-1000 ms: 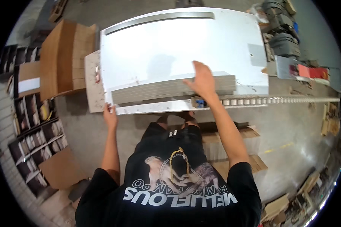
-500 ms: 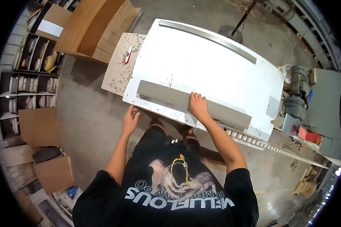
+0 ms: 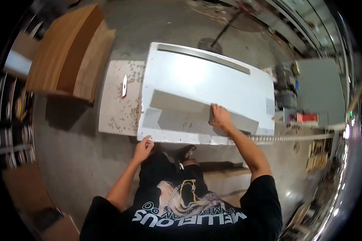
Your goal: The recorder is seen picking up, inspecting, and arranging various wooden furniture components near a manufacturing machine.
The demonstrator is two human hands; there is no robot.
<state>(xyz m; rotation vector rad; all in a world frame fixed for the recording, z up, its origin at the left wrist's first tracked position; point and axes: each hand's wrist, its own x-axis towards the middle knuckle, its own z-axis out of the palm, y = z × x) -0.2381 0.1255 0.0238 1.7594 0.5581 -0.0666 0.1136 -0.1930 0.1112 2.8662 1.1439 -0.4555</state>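
Note:
A long, narrow grey board (image 3: 181, 105) is held over the white tabletop (image 3: 197, 80) near its front side. My right hand (image 3: 221, 117) is closed around the board's near edge, right of its middle. Under the board a wide shadow shows on the white surface, so at least part of it is raised. My left hand (image 3: 143, 148) is at the tabletop's near left corner, fingers loosely bent and partly apart, holding nothing. Its fingertips are at the corner's edge; whether they touch it I cannot tell.
Another grey strip (image 3: 205, 59) lies along the tabletop's far edge. A red and white utility knife (image 3: 124, 86) rests on a speckled side board (image 3: 114, 112) to the left. Beyond stands a wooden cabinet (image 3: 64, 52). A pole stand (image 3: 210, 46) is behind the table.
My right hand has lifted the grey board off the tabletop, and its shadow has widened. My left hand has come up to the table corner, fingers more bent. The whole view has shifted.

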